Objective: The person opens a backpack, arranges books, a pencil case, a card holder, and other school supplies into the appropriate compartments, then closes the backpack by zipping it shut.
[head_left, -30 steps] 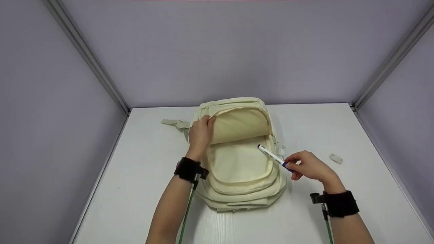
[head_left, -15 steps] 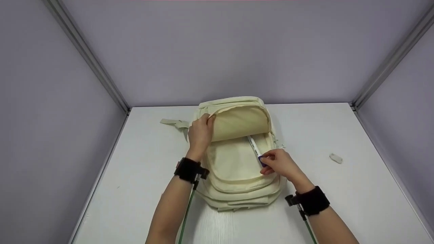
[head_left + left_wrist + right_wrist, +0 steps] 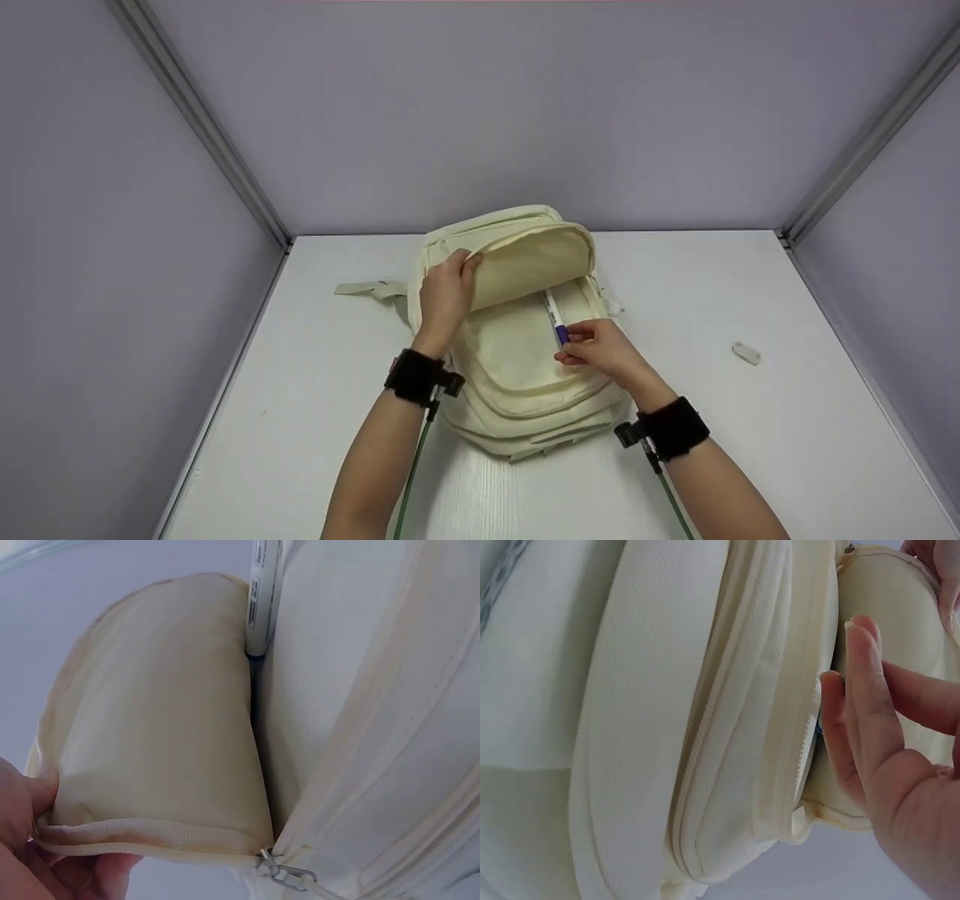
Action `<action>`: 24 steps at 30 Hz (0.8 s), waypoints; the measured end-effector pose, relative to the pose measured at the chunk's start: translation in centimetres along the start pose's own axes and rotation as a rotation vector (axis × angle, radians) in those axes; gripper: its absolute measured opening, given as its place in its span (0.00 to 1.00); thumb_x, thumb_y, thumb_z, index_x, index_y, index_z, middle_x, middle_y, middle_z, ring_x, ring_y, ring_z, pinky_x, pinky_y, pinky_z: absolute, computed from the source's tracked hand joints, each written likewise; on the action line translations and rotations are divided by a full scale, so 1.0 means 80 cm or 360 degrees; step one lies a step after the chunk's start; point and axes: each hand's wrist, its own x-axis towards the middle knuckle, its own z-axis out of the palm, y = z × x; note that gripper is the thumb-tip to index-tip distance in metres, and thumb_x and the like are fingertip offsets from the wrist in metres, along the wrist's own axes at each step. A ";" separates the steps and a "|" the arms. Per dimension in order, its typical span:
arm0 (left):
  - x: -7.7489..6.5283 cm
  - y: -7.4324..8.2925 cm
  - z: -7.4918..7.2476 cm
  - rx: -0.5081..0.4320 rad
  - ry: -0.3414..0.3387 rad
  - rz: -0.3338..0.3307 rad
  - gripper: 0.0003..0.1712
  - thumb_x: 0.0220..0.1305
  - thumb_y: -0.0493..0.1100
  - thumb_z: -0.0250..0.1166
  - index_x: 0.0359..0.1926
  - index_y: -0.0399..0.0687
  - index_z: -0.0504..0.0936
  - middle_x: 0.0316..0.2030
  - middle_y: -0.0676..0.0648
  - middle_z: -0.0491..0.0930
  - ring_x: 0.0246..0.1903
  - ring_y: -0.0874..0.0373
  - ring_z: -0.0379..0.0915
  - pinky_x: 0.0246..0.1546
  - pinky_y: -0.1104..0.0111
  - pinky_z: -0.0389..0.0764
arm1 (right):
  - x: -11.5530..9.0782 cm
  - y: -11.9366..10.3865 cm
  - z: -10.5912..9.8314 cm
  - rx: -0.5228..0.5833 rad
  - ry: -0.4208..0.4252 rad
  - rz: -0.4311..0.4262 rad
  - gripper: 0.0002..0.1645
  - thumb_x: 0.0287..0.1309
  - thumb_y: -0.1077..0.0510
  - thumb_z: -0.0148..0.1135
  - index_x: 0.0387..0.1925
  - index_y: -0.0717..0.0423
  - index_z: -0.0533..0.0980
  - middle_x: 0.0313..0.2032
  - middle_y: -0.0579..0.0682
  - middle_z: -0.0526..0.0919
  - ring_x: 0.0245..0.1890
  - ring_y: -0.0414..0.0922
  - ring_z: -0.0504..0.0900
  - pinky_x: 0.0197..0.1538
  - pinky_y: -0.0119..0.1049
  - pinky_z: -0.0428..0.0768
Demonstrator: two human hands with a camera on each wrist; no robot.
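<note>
A cream backpack lies on the white table with its front pocket unzipped. My left hand pinches the edge of the pocket flap and holds it folded back, thumb on its inner side in the left wrist view. My right hand holds a white marker by its purple-blue end between thumb and fingers. The marker's far end reaches into the pocket opening, right at the flap's fold, and its tip is hidden there in the head view. In the right wrist view my fingers mostly hide the marker.
A small whitish piece lies on the table to the right. A strap sticks out from the backpack's left side. A metal zipper pull hangs at the flap's corner. Grey-purple walls stand behind and on both sides.
My right hand has carried the marker leftward from beside the backpack into the open pocket. The backpack has turned slightly and shifted left; my left hand still holds the flap.
</note>
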 end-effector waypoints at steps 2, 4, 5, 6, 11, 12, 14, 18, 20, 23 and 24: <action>0.000 0.001 0.000 -0.0007 0.0011 0.0012 0.14 0.71 0.53 0.59 0.39 0.48 0.84 0.22 0.49 0.78 0.21 0.54 0.67 0.25 0.55 0.73 | 0.005 -0.002 0.001 -0.0011 0.0026 -0.0008 0.27 0.65 0.75 0.54 0.62 0.83 0.61 0.48 0.74 0.75 0.38 0.50 0.86 0.43 0.35 0.82; 0.000 0.001 -0.001 -0.0017 0.0016 0.0022 0.14 0.70 0.52 0.59 0.38 0.48 0.84 0.21 0.49 0.77 0.20 0.54 0.66 0.25 0.55 0.72 | 0.010 -0.006 0.003 -0.0013 0.0063 -0.0007 0.26 0.65 0.75 0.54 0.62 0.83 0.62 0.47 0.72 0.75 0.38 0.50 0.86 0.43 0.35 0.82; 0.000 0.001 -0.001 -0.0021 0.0016 0.0025 0.14 0.70 0.52 0.60 0.38 0.48 0.83 0.21 0.49 0.76 0.20 0.54 0.66 0.24 0.56 0.72 | 0.014 -0.008 0.004 -0.0015 0.0084 -0.0003 0.25 0.65 0.75 0.54 0.61 0.82 0.62 0.47 0.72 0.76 0.37 0.49 0.86 0.43 0.35 0.82; 0.000 0.001 -0.001 -0.0025 0.0016 0.0027 0.14 0.70 0.52 0.60 0.38 0.48 0.83 0.20 0.50 0.74 0.20 0.55 0.65 0.24 0.57 0.71 | 0.017 -0.011 0.006 -0.0014 0.0107 -0.0004 0.25 0.65 0.74 0.54 0.61 0.82 0.63 0.46 0.71 0.77 0.37 0.48 0.86 0.43 0.34 0.82; 0.001 0.001 -0.001 -0.0035 0.0012 0.0028 0.14 0.70 0.53 0.59 0.37 0.48 0.83 0.18 0.53 0.70 0.19 0.56 0.63 0.23 0.59 0.69 | 0.036 -0.022 0.010 0.0020 0.0224 -0.0034 0.20 0.65 0.74 0.54 0.56 0.82 0.67 0.44 0.70 0.80 0.38 0.47 0.86 0.45 0.34 0.81; 0.001 0.001 -0.001 -0.0037 0.0013 0.0027 0.14 0.70 0.53 0.59 0.38 0.49 0.84 0.18 0.53 0.70 0.19 0.56 0.63 0.23 0.58 0.69 | 0.039 -0.023 0.011 0.0017 0.0235 -0.0048 0.19 0.66 0.74 0.54 0.56 0.82 0.67 0.44 0.71 0.80 0.39 0.48 0.86 0.45 0.34 0.81; 0.000 0.000 -0.001 -0.0040 0.0014 0.0025 0.15 0.70 0.53 0.59 0.38 0.48 0.84 0.18 0.53 0.69 0.19 0.56 0.63 0.22 0.59 0.69 | 0.045 -0.023 0.013 0.0003 0.0243 -0.0056 0.19 0.67 0.73 0.53 0.57 0.81 0.68 0.47 0.72 0.79 0.44 0.51 0.85 0.48 0.34 0.80; -0.001 -0.001 -0.001 -0.0053 0.0009 0.0023 0.14 0.71 0.52 0.59 0.37 0.48 0.83 0.17 0.54 0.67 0.18 0.58 0.61 0.21 0.61 0.66 | 0.053 -0.018 0.017 -0.0098 0.0164 -0.0099 0.23 0.70 0.70 0.51 0.62 0.79 0.65 0.53 0.69 0.78 0.56 0.55 0.78 0.54 0.34 0.77; -0.002 -0.001 -0.001 -0.0059 0.0007 0.0025 0.14 0.71 0.52 0.59 0.37 0.48 0.83 0.17 0.54 0.67 0.17 0.58 0.61 0.20 0.62 0.65 | 0.053 -0.014 0.018 -0.0120 0.0103 -0.0122 0.25 0.71 0.68 0.50 0.65 0.77 0.62 0.56 0.68 0.77 0.60 0.56 0.75 0.57 0.35 0.75; -0.003 -0.001 -0.001 -0.0065 0.0011 0.0019 0.14 0.71 0.52 0.58 0.38 0.48 0.83 0.16 0.55 0.67 0.16 0.59 0.61 0.19 0.63 0.64 | 0.049 -0.011 0.013 -0.0182 0.0030 -0.0171 0.28 0.72 0.66 0.51 0.67 0.76 0.60 0.57 0.67 0.76 0.62 0.57 0.73 0.60 0.40 0.73; -0.003 -0.001 -0.001 -0.0070 0.0008 0.0013 0.15 0.71 0.52 0.58 0.38 0.48 0.83 0.16 0.55 0.67 0.16 0.59 0.61 0.19 0.63 0.64 | 0.046 -0.011 0.010 -0.0214 0.0012 -0.0183 0.28 0.72 0.65 0.51 0.67 0.75 0.60 0.57 0.67 0.76 0.61 0.57 0.73 0.60 0.41 0.73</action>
